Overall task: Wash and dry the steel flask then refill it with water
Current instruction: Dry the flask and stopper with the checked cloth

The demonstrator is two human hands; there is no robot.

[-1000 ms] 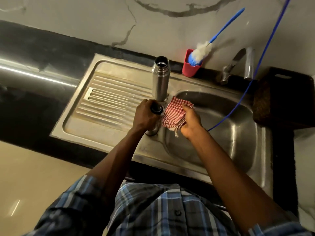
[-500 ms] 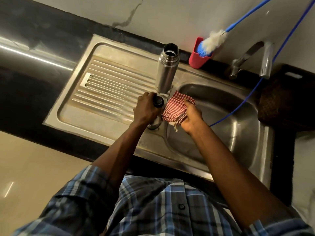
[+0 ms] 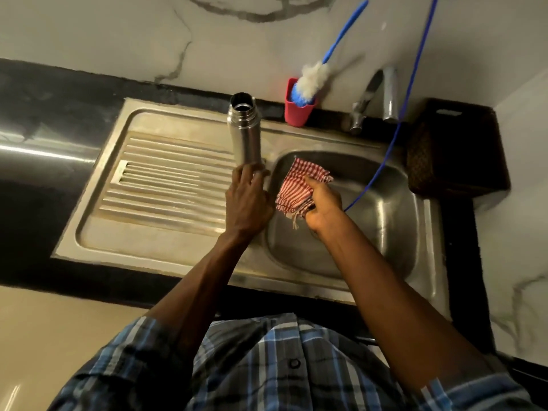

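On the drainboard [image 3: 166, 185] by the basin's edge, steel flask [image 3: 245, 129] upright and uncapped, base touched by fingertips of the left hand [image 3: 247, 200], fingers extended rather than wrapped. Just right, over the basin, right hand [image 3: 321, 207] pinching a red checked cloth [image 3: 299, 185]. No legible writing anywhere.

The person at the counter wears a button-front shirt [image 3: 267, 366] in a plaid of blue, dark grey and white, with thin pale lines crossing the darker squares. One small dark button [image 3: 294, 363] shows on the placket down the middle of the chest. The sleeves are short or pushed up, their checked cuffs ending near the elbows, so both forearms are bare down to the left hand [image 3: 247, 203] and the right hand [image 3: 323, 206], which carry no watch, ring or glove.
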